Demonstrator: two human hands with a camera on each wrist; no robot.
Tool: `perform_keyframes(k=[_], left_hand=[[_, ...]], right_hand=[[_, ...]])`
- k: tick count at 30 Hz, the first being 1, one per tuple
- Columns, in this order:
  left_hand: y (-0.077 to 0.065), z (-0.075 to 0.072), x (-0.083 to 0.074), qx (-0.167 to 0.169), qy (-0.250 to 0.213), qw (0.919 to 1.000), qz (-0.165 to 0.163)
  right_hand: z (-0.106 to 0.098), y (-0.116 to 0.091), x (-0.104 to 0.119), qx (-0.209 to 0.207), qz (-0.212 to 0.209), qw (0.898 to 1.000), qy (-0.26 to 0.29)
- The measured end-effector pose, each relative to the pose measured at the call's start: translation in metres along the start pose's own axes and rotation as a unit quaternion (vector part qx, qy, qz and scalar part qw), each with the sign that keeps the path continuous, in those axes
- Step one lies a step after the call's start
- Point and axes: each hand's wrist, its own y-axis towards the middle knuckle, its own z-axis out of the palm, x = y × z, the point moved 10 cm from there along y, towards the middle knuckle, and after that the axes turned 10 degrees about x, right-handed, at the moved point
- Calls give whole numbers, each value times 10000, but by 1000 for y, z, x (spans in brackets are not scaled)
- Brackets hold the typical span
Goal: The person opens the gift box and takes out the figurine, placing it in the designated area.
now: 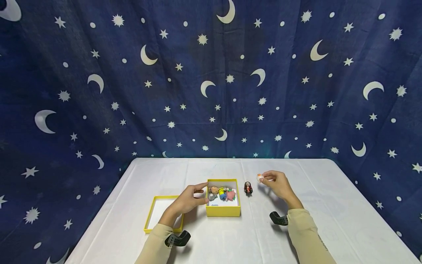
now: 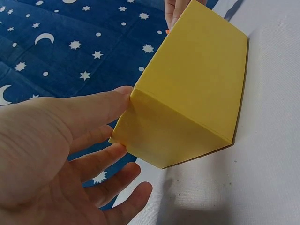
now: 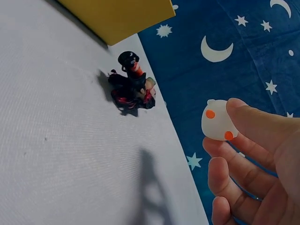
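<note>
Between thumb and fingertips, my right hand (image 1: pixel 278 184) pinches a small white toy (image 3: pixel 218 119) with orange spots, held above the table right of the box. A dark toy figure (image 1: pixel 248 188) in black and red stands between that hand and the yellow box (image 1: pixel 223 211). Inside the box lie several toy figures, among them a pink one (image 1: pixel 230 195), a yellow-and-blue one (image 1: pixel 222 194) and a grey one (image 1: pixel 212 197). My left hand (image 1: pixel 188 200) touches the box's left side with thumb and fingertips, its fingers spread and fairly straight in the left wrist view.
A shallow yellow-rimmed lid (image 1: pixel 150 216) lies inside-up on the white tablecloth (image 1: pixel 227 245), partly beneath the left forearm. Behind the table hangs a dark blue curtain (image 1: pixel 188 124) patterned with moons and stars. Each wrist wears a black camera mount (image 1: pixel 278 219).
</note>
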Motion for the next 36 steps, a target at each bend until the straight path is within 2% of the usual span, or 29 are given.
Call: perform_keyframes(k=[22,36], left_hand=[[0,-1,0,-18,26,10000,-25],[0,-1,0,-4,-2,10000,-4]], right_hand=[[17,4,-24,329,387,9983,269],[24,2,-37,410,830,9957,-25]])
